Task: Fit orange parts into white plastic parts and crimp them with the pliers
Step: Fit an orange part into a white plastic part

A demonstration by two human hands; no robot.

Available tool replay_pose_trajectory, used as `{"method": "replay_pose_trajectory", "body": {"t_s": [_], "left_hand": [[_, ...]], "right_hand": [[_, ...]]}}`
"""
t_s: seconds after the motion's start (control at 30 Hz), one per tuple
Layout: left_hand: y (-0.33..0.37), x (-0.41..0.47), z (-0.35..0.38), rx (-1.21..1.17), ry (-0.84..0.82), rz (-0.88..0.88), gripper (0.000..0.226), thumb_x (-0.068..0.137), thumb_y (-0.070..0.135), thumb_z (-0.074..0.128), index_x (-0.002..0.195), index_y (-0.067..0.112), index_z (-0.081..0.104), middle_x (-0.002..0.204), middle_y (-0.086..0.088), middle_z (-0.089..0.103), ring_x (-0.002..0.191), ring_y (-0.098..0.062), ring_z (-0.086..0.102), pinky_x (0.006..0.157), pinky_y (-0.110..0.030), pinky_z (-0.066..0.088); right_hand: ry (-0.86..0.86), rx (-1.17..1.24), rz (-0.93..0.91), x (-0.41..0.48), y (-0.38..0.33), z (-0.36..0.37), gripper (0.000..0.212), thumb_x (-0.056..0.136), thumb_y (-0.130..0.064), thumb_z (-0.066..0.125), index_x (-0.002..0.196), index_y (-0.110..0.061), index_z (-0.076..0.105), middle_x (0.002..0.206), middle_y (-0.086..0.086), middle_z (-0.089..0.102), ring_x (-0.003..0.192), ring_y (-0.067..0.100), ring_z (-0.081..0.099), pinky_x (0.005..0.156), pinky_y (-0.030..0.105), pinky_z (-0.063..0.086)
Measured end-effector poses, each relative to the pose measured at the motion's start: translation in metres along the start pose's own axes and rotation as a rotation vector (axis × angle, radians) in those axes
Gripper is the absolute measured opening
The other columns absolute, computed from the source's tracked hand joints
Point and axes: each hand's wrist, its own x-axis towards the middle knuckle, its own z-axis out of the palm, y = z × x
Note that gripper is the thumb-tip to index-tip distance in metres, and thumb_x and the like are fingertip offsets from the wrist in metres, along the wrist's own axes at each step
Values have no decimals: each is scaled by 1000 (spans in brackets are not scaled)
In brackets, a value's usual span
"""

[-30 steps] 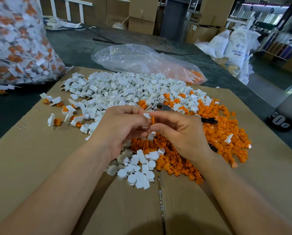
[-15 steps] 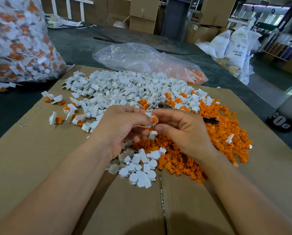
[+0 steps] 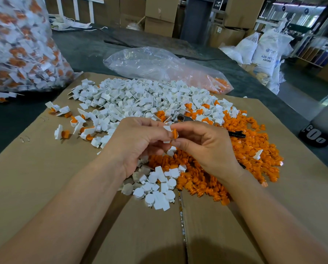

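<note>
My left hand (image 3: 138, 141) pinches a small white plastic part (image 3: 167, 130) above the piles. My right hand (image 3: 205, 147) pinches an orange part (image 3: 175, 133) and holds it against the white one, fingertips of both hands meeting. Below lies a heap of white parts (image 3: 140, 100) and, to the right, a heap of orange parts (image 3: 250, 149). The pliers (image 3: 235, 134) lie on the orange heap behind my right hand, mostly hidden; a metal jaw and a black handle show.
All of it rests on flattened cardboard (image 3: 45, 178) on a dark table. Several assembled white-and-orange pieces (image 3: 64, 133) lie at left. A full clear bag of finished pieces (image 3: 20, 46) stands far left; a nearly flat plastic bag (image 3: 159, 69) lies behind the heaps.
The orange part has gone from standing apart between the fingertips to sitting against the white part. Both hands have stayed in place above the piles.
</note>
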Motion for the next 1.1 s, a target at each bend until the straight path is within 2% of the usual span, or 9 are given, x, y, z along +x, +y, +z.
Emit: {"method": "replay_pose_trajectory", "body": {"t_s": [0.13,0.23,0.37,0.83,0.97,1.1], "left_hand": [[0,0,0,-5,-8,21,12,67,-7,70,65,3,65,52,-10,62,44,-13,59,38,-16,45],[0,0,0,8,-12,41,10,67,-6,70,66,2,65,52,-8,62,46,-12,59,39,-16,45],[0,-1,1,2,-15,58,10,67,-6,71,65,2,65,53,-7,63,47,-12,59,41,-16,46],[1,-3,1,26,-32,87,14,67,-5,71,60,6,67,54,-8,63,47,-11,60,42,-16,46],[1,-3,2,28,-35,92,13,68,-5,71,62,5,67,53,-7,63,48,-11,60,43,-16,46],[1,-3,1,32,-35,98,16,69,-6,70,60,7,67,53,-7,63,48,-11,60,43,-16,46]], "right_hand": [[13,22,27,-1,-2,1,34,75,-9,67,107,-18,59,95,0,68,88,11,68,78,23,53],[33,14,44,0,-3,1,33,70,-19,67,100,-27,59,90,-7,67,84,5,67,77,19,53],[47,10,51,0,-3,1,33,67,-22,68,97,-32,58,86,-13,66,81,2,67,75,16,52],[31,-11,-4,0,-4,0,24,72,-22,67,94,-26,61,88,-11,67,82,4,67,74,17,53],[46,-5,-28,-1,-3,1,30,73,-15,69,99,-27,61,92,-11,66,85,3,67,75,18,53],[34,5,-52,-1,0,1,36,75,-6,67,107,-20,60,94,-12,67,88,7,67,77,20,53]]}}
